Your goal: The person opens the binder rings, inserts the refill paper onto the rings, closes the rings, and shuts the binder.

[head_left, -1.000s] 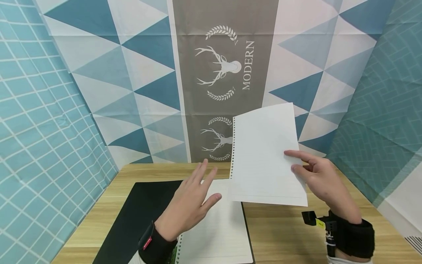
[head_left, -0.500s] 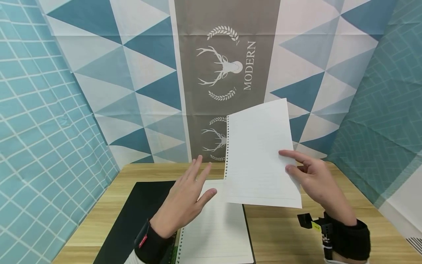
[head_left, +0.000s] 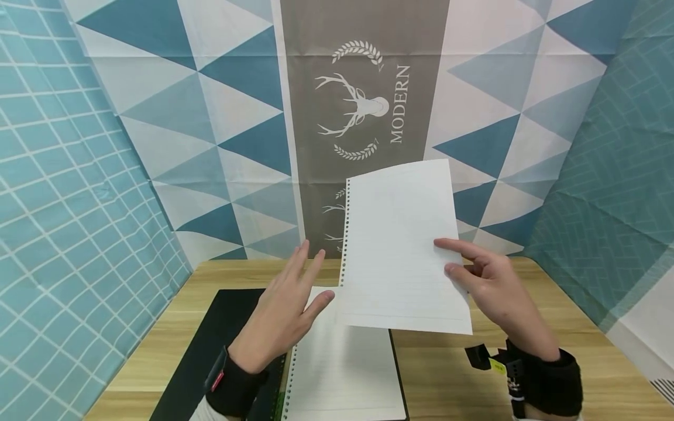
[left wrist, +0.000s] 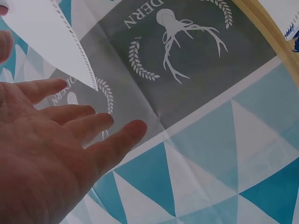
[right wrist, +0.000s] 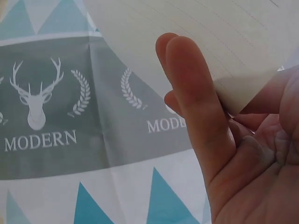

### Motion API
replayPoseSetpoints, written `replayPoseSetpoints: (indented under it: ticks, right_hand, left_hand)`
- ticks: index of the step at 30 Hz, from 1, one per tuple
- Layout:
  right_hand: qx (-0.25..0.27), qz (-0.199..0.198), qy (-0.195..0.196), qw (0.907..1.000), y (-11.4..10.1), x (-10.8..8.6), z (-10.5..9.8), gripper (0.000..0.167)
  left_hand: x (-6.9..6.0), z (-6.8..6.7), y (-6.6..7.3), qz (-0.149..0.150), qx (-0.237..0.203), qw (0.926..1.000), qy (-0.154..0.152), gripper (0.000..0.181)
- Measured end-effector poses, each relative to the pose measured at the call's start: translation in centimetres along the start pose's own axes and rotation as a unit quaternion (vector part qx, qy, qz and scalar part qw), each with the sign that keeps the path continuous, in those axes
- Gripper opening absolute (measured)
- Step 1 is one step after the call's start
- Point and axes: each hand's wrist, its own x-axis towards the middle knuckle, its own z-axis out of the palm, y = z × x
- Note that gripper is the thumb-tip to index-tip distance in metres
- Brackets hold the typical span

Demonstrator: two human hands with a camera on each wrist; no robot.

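Observation:
My right hand (head_left: 497, 286) pinches the right edge of a loose white lined sheet of paper (head_left: 397, 245), its index finger in front of the page. Punched holes run down the sheet's left edge. It is held upright and slightly tilted above an open spiral notebook (head_left: 344, 374), hiding part of the upper page. With fingers extended, my left hand (head_left: 281, 307) hovers over the notebook, left of the sheet and apart from it. In the right wrist view, fingers lie behind the sheet (right wrist: 233, 51). The left wrist view shows the left palm (left wrist: 42, 144) holding nothing.
The notebook's black cover (head_left: 210, 351) lies folded open to the left on a wooden table (head_left: 442, 374). A patterned cloth (head_left: 363, 70) with deer heads and triangles hangs behind the table. Teal tiled-pattern cloth (head_left: 68, 204) stands at the left side.
The right hand has moved left with the sheet, which now stands further over the notebook. My left hand has shifted a little left, its fingers still extended.

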Motion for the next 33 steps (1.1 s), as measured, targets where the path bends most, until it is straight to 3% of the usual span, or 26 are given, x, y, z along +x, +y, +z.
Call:
replayPoseSetpoints:
  ticks: [25,33]
  right_hand:
    - [0.050,-0.008,-0.020,0.9985,-1.1,0.2,1.8,0.043]
    - [0.078,-0.015,-0.044,0.9959,-1.4,0.2,2.7,0.045]
  left_hand:
    - [-0.3,-1.7,-1.9,-0.029,-0.013,0.9995,0.009,0.074]
    - [-0.3,-2.1,-2.4,-0.037,-0.005,0.9991,0.019,0.074]
